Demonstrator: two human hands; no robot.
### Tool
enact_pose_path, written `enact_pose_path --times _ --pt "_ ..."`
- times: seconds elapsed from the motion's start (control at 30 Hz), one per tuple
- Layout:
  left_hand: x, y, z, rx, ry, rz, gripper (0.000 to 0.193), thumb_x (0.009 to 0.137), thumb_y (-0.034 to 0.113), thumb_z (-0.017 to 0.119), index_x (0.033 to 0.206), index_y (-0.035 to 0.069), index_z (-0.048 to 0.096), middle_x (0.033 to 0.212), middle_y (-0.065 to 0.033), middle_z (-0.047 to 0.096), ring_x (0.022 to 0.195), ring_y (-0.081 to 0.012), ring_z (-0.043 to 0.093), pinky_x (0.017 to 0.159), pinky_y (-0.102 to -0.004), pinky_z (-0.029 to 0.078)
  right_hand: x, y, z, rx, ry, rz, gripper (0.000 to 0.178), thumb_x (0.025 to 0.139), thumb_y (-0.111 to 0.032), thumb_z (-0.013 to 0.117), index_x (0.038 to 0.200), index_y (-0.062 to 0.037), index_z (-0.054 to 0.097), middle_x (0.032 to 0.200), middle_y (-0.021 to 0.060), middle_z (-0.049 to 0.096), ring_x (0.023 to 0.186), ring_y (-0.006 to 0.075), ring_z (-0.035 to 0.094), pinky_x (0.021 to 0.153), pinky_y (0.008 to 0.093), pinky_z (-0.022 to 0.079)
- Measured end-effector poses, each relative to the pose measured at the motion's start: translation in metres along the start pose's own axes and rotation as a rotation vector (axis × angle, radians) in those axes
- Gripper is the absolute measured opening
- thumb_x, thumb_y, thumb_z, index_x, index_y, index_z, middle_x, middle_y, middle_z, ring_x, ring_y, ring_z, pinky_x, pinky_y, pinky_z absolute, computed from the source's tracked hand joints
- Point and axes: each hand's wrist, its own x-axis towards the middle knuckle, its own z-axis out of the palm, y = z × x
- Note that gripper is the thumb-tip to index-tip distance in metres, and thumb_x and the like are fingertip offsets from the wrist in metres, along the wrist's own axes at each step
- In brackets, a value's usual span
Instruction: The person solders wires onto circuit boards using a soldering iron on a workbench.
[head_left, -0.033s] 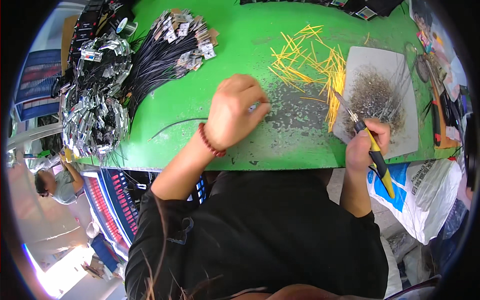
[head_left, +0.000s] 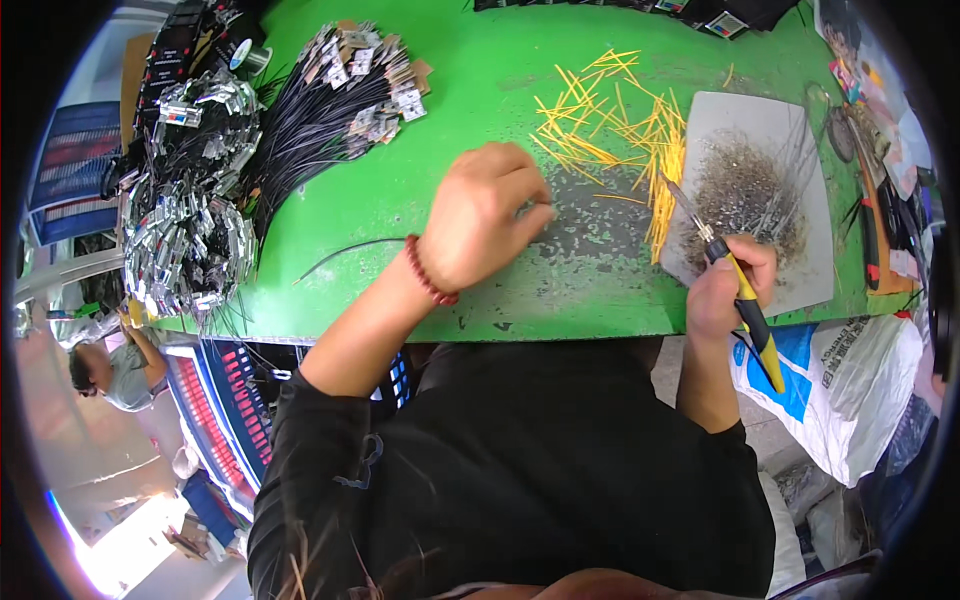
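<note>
Shifted slightly rightward since the earlier frame, the left hand (head_left: 487, 215) curls above a green bench (head_left: 480, 90), back from its near edge; the right hand (head_left: 728, 288) grips a soldering iron (head_left: 716, 248).
Whether the left hand pinches anything cannot be told; a black cable (head_left: 345, 250) runs from beside it toward the bench's near-left corner. Toward the right edge, the iron slants up and left, its tip by yellow strands (head_left: 663, 215) and a grey sheet (head_left: 715, 112); contact is unclear. This looks like a soldering step, iron held ready; the next move seems to call for steadiness and fingers clear of the tip.
</note>
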Motion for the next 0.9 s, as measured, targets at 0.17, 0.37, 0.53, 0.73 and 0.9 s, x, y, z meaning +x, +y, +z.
enact_pose_path --times 0.17,0.37,0.53,0.73,0.9 --pt "0.040 0.018 0.046 0.069 -0.017 0.110 0.015 0.066 0.013 0.073 0.072 0.010 0.060 0.078 -0.0046 0.057 0.081 -0.0241 0.057 0.074 -0.0376 0.041 0.005 -0.004 0.004 0.235 0.106 0.080 0.011 0.077 -0.004 0.052 0.087 0.0000 0.050 0.074 0.0059 0.048 0.057 0.0081 0.039 0.049 0.0193 0.032" --pt "0.042 0.017 0.074 0.270 -0.061 0.050 0.013 0.068 0.014 0.072 0.073 0.012 0.059 0.077 -0.0014 0.056 0.083 -0.0221 0.055 0.074 -0.0366 0.038 0.003 -0.007 0.002 0.309 0.150 0.188 0.018 0.074 -0.008 0.055 0.088 0.0003 0.048 0.074 0.0080 0.049 0.063 0.0122 0.047 0.057 0.0229 0.040" --pt "0.037 0.024 0.055 0.200 0.057 0.078 0.012 0.072 0.011 0.069 0.076 0.011 0.057 0.073 -0.0032 0.057 0.077 -0.0234 0.057 0.072 -0.0379 0.040 0.006 -0.003 0.005 0.286 0.112 0.135 0.011 0.079 -0.005 0.053 0.088 -0.0001 0.049 0.073 0.0068 0.046 0.057 0.0090 0.039 0.051 0.0201 0.033" --pt "-0.024 0.010 -0.006 0.058 0.184 -0.120 0.012 0.073 0.009 0.072 0.081 0.009 0.064 0.068 -0.0048 0.062 0.065 -0.0249 0.060 0.068 -0.0373 0.044 0.001 0.003 -0.001 0.103 -0.003 0.007 0.015 0.077 -0.009 0.056 0.088 0.0000 0.050 0.074 0.0067 0.047 0.060 0.0105 0.042 0.054 0.0211 0.035" --pt "-0.079 0.006 -0.012 0.211 0.166 -0.290 0.013 0.067 0.008 0.072 0.075 0.012 0.062 0.083 -0.0025 0.060 0.089 -0.0242 0.055 0.078 -0.0379 0.039 -0.008 -0.016 0.009 0.123 -0.221 0.165 0.019 0.078 -0.014 0.061 0.088 -0.0005 0.052 0.078 0.0064 0.052 0.069 0.0114 0.045 0.064 0.0242 0.036"
